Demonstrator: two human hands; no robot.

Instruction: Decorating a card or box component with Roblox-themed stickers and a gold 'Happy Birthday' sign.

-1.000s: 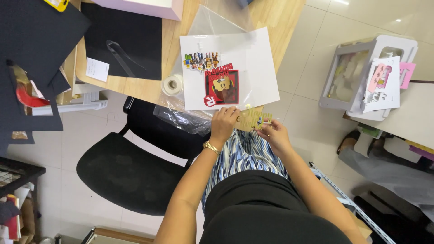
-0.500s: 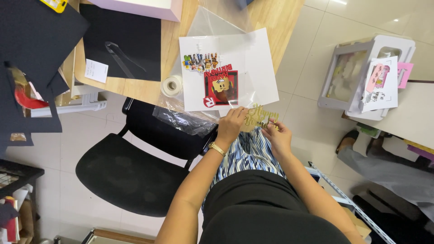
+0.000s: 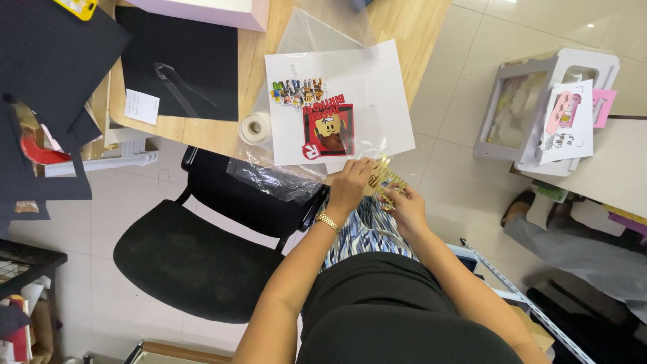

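Head view looked straight down at a person seated by the edge of a light wooden table (image 3: 202, 131), both hands working on a small gold glittery cut-out piece (image 3: 384, 180) held just off the table's near edge, above a blue-and-white patterned lap. The left hand (image 3: 352, 183), with a gold watch on the wrist, was closed around the cut-out's left side, and the right hand (image 3: 403, 205) pinched its lower right part with the fingertips, so both were gripping the same piece. On the table right above it lay a white sheet of card (image 3: 377, 87) with a red square cartoon sticker (image 3: 327, 130) and a row of small colourful character stickers (image 3: 296, 91) on it, a clear plastic sleeve (image 3: 317, 30) poking out from under the sheet. A white roll of tape (image 3: 255, 127) sat just beside the sheet's left edge, and a crumpled clear plastic bag (image 3: 273, 176) hung off the table over a black office chair (image 3: 195, 249); couldn't tell what was in the bag. Over on the right, a white cardboard box with a clear window (image 3: 532, 101) sat on the tiled floor with a printed card (image 3: 567, 121) leaning on it. Compared with half a second earlier, the hands and the gold piece had barely shifted, same spot, same hold, and everything on the table stayed put.
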